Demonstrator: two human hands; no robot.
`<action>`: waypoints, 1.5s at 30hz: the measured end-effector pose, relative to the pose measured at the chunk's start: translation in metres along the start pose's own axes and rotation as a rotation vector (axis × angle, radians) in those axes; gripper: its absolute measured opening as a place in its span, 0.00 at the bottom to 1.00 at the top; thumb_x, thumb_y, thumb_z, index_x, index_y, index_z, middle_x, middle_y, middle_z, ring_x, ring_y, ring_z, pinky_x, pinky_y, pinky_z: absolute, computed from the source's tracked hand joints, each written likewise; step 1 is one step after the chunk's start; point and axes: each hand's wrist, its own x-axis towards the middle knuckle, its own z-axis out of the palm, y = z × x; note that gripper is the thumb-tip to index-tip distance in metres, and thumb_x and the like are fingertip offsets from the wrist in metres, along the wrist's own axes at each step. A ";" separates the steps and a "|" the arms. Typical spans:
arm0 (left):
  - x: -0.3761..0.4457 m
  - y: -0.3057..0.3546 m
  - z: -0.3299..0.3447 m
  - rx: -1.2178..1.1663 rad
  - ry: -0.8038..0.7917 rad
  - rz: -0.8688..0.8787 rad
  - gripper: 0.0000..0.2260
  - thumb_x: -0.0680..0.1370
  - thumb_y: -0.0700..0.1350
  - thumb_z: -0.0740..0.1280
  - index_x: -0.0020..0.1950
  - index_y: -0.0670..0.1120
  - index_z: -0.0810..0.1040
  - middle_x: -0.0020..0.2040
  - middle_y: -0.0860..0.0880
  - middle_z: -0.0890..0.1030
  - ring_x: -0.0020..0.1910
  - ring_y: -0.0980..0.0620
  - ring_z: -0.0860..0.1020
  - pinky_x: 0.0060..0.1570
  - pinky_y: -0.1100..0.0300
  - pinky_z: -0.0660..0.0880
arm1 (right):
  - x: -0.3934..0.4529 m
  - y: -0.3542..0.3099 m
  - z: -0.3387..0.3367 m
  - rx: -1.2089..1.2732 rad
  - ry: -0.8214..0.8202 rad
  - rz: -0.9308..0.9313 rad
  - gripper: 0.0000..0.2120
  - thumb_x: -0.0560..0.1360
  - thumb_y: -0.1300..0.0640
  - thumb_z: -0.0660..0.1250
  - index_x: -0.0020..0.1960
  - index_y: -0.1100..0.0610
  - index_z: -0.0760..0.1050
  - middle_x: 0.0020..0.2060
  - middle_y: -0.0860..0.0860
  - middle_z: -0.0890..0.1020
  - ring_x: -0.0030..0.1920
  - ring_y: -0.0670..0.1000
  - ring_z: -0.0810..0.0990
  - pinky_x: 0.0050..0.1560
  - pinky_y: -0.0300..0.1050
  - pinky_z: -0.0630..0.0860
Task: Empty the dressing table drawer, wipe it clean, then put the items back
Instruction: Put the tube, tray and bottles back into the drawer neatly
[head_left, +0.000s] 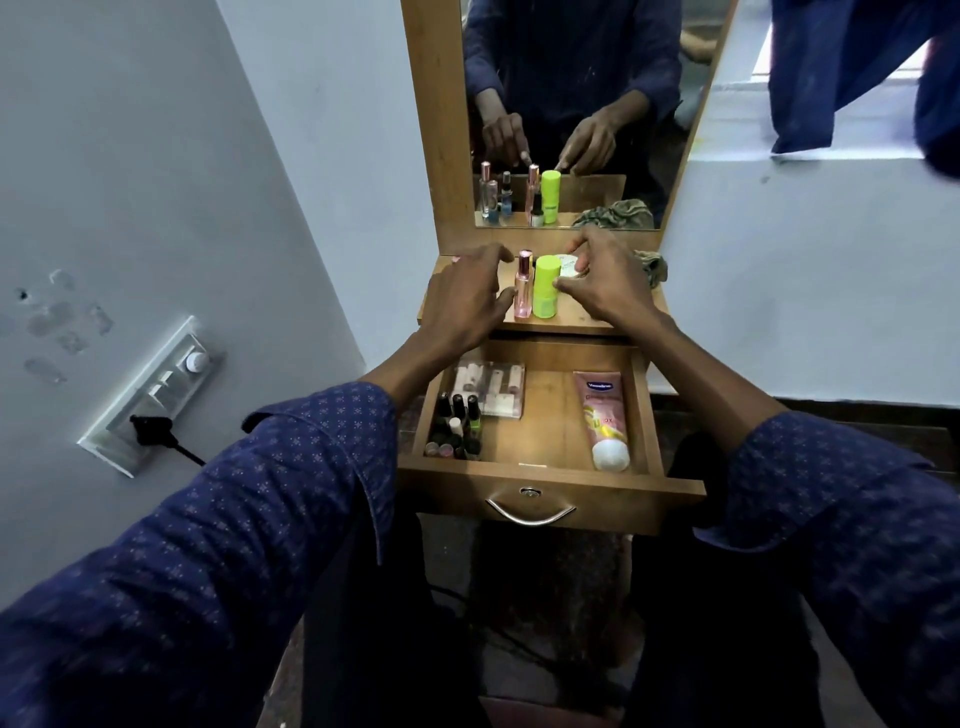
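The wooden drawer (550, 496) is pulled out below the dressing table shelf (561, 319). Inside it lie a clear box of small cosmetics (491, 387), several nail polish bottles (457, 426) at the left, and a pink lotion tube (602, 418) at the right. On the shelf stand a pink perfume bottle (523, 285) and a lime-green bottle (545, 286). My left hand (467, 301) hovers with spread fingers just left of the pink bottle, its thumb beside it. My right hand (608, 283) has its fingers and thumb around a white round jar (569, 266) behind the green bottle.
A crumpled green cloth (655, 267) lies at the shelf's right end. The mirror (571, 104) above reflects more small bottles on the shelf, hidden under my left hand. A switchboard with a black plug (150, 400) is on the left wall. Blue fabric (857, 67) hangs at the top right.
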 end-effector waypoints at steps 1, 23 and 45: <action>0.006 0.003 0.001 0.026 0.018 0.010 0.17 0.80 0.52 0.71 0.67 0.50 0.76 0.53 0.50 0.84 0.50 0.47 0.82 0.43 0.54 0.75 | 0.001 0.000 0.002 -0.018 -0.022 -0.015 0.21 0.71 0.52 0.80 0.59 0.51 0.75 0.51 0.49 0.79 0.50 0.49 0.76 0.35 0.40 0.63; 0.015 0.019 0.036 -0.072 -0.073 0.103 0.12 0.77 0.49 0.72 0.57 0.50 0.74 0.50 0.50 0.84 0.48 0.46 0.80 0.40 0.53 0.71 | -0.046 0.022 0.028 0.101 0.155 -0.113 0.22 0.72 0.46 0.76 0.62 0.47 0.72 0.47 0.48 0.84 0.45 0.53 0.83 0.40 0.51 0.80; -0.053 0.011 0.089 -0.098 -0.317 0.083 0.22 0.77 0.43 0.71 0.72 0.49 0.77 0.63 0.48 0.82 0.59 0.46 0.81 0.51 0.52 0.79 | -0.114 0.054 0.076 0.048 0.062 0.055 0.24 0.74 0.53 0.78 0.62 0.48 0.68 0.46 0.49 0.83 0.42 0.52 0.82 0.38 0.43 0.72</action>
